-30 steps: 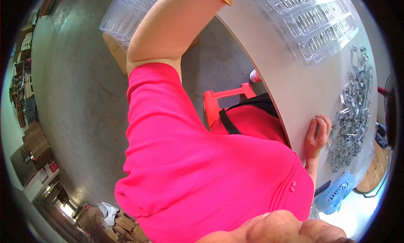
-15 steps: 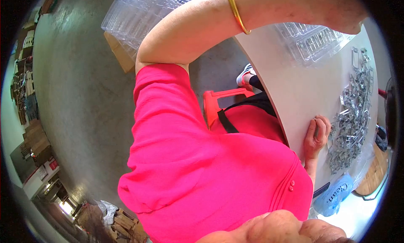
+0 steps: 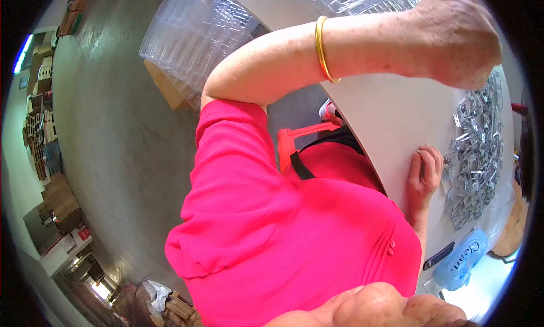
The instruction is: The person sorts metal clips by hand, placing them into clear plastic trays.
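Note:
My left hand (image 3: 462,38), a gold bangle (image 3: 321,48) on its wrist, reaches across the table between a clear plastic tray (image 3: 362,1) and a pile of small shiny metal clips (image 3: 476,157). It is bent into a closed shape with its back toward me; most fingers and anything in them are hidden. My right hand (image 3: 426,171) rests on the table at the near edge of the pile. Its fingers are curled in close to the thumb, and I cannot make out whether a small piece lies between them.
A stack of clear plastic trays (image 3: 195,38) stands above a cardboard piece (image 3: 164,86) beside the white table (image 3: 385,123). A blue bag (image 3: 462,259) marked "Clean." lies near a dark flat object (image 3: 438,255). An orange-red stool (image 3: 286,143) is under me.
My left hand has come back from the tray toward the clip pile. The tray now shows higher in view. My right hand has stayed in nearly the same place.

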